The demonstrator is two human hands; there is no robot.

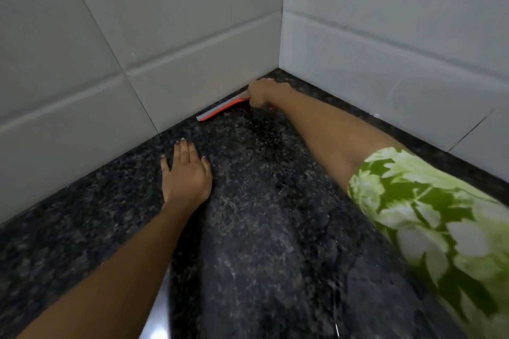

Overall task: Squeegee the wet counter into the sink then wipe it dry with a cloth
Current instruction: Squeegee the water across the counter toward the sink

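A dark speckled granite counter point(261, 215) fills the lower view and looks wet and shiny. My right hand point(261, 92) reaches to the far corner and is closed on an orange squeegee point(220, 109). Its grey blade lies along the foot of the back wall. My left hand point(187, 173) rests flat on the counter nearer to me, fingers spread, holding nothing. No sink and no cloth are in view.
White tiled walls point(179, 36) meet in a corner point(279, 69) at the back of the counter. The right wall point(399, 49) runs close along my right arm, which wears a green leaf-print sleeve point(429, 215).
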